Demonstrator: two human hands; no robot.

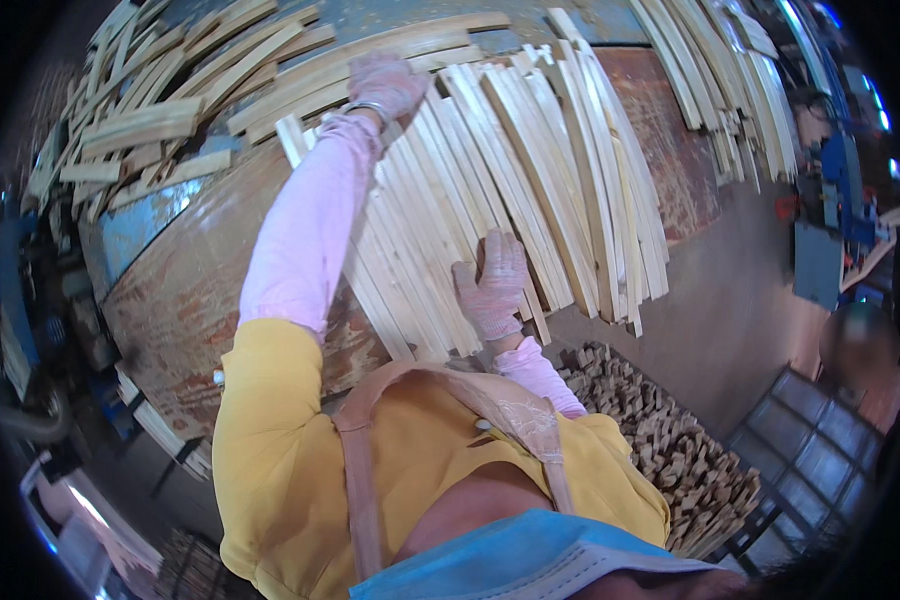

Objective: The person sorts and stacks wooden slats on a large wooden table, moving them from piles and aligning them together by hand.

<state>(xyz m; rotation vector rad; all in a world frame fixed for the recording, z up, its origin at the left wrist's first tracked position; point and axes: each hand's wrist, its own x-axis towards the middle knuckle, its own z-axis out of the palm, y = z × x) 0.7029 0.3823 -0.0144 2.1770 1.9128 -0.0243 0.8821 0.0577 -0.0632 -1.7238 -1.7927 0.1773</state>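
Observation:
A wide row of pale wooden strips lies side by side on a worn brown tabletop. My left hand, in a pinkish knit glove, reaches to the far ends of the strips at the left. It touches wood there, but how its fingers are bent is unclear. Nearer to me, my right hand, gloved alike, rests open on the near part of the row, thumb apart from the fingers. Beyond my left hand, longer boards lie crosswise against the strips' far ends.
Loose wood pieces are heaped at the far left. More long strips lie at the far right. Below the table's near right edge stands a dense stack of small wooden sticks. A metal grid frame and another person are at right.

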